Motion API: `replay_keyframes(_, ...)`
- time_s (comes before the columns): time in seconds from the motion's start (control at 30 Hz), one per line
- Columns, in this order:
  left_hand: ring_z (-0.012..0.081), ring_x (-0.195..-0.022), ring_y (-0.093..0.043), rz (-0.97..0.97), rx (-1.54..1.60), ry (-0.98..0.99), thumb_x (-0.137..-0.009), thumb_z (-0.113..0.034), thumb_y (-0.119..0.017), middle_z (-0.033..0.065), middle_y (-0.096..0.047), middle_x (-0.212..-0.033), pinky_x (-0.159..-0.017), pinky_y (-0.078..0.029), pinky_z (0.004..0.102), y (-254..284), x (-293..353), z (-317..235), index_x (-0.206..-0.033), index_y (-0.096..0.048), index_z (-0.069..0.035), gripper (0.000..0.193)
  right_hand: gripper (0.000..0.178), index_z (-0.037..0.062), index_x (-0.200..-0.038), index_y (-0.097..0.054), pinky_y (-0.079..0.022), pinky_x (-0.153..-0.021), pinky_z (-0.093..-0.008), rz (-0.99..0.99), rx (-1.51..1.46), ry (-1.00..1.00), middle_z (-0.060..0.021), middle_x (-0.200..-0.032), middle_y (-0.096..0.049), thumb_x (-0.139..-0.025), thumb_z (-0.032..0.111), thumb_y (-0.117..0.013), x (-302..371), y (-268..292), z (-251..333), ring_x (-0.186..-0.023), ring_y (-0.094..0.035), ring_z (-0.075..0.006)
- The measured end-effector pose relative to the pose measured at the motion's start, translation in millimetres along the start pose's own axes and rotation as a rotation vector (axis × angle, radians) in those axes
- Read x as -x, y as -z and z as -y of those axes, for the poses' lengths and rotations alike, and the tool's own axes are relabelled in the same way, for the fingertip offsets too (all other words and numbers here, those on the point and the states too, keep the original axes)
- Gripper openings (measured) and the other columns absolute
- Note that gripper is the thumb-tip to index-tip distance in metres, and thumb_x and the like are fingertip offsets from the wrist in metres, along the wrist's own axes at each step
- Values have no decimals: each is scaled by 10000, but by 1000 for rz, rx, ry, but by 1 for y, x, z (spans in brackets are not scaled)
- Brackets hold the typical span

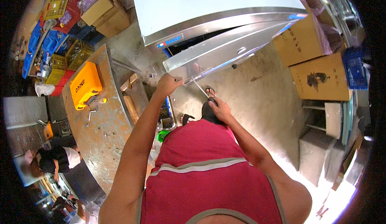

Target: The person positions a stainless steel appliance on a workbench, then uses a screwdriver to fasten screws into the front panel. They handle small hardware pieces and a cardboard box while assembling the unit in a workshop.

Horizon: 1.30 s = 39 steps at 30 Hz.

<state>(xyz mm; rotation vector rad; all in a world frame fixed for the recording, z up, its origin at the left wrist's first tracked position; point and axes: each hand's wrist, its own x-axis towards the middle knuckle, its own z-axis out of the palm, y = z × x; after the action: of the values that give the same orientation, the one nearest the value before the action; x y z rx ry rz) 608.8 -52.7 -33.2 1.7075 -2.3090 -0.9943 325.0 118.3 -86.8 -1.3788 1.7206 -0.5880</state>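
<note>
My right hand (219, 109) is closed round the handle of a screwdriver (201, 88). Its thin shaft slants up and left, and the tip meets the lower edge of a shiny metal door (225, 55). At that door's near left corner, my left hand (169, 84) has its fingers pressed together on the edge. A clear strip with blue marks runs along the same edge. The door hangs tilted outward from a steel cabinet (217, 6) with a pale top. A dark gap shows between the two. Exactly what the screwdriver tip touches is too small to tell.
To the left stands a worn metal table (106, 121) with an orange tool case (85, 85) and small tools. Cardboard boxes (319, 79) are stacked at the right. Crates (57, 4) fill the far left. Another person (60, 159) is at lower left. A tray (167, 117) lies near my feet.
</note>
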Motion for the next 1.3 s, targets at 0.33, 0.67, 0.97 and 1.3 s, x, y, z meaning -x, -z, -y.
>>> replay_keyframes(0.33, 385, -1094, -675, -154, 99, -72, -784, -276, -833, 211, -712, -1169, -932, -524, 447, 6, 2, -14, -1217, -680, -50, 512, 422, 109, -1180, -699, -454, -1043, -489, -96, -10, -148, -269, -1250, -614, -971, 465, -611, 8, -39, 11, -1254, -535, -425)
replay_keyframes(0.67, 374, -1083, -678, -165, 112, -41, -748, -283, -851, 213, -716, -1151, -925, -528, 438, 5, 5, -17, -1193, -690, -32, 536, 439, 108, -1175, -721, -431, -1069, -493, -270, 26, 53, -268, -1195, -648, -962, 480, -627, -1, -56, -7, -1232, -558, -421)
replay_keyframes(0.97, 386, -1149, -631, -92, 106, -58, -723, -283, -852, 213, -657, -1251, -968, -498, 445, 13, -4, -13, -1245, -643, -35, 615, 493, 62, -1137, -712, -525, -846, -468, 14, -105, -118, -211, -936, -725, -993, 512, -573, 0, -40, 16, -930, -702, -378)
replay_keyframes(1.3, 380, -1150, -644, -77, 91, -3, -714, -257, -836, 206, -679, -1246, -977, -498, 441, 4, -10, -2, -1240, -661, -48, 592, 528, 74, -1194, -699, -522, -831, -460, 61, -218, -218, -238, -997, -709, -982, 542, -576, 19, -57, 34, -956, -696, -388)
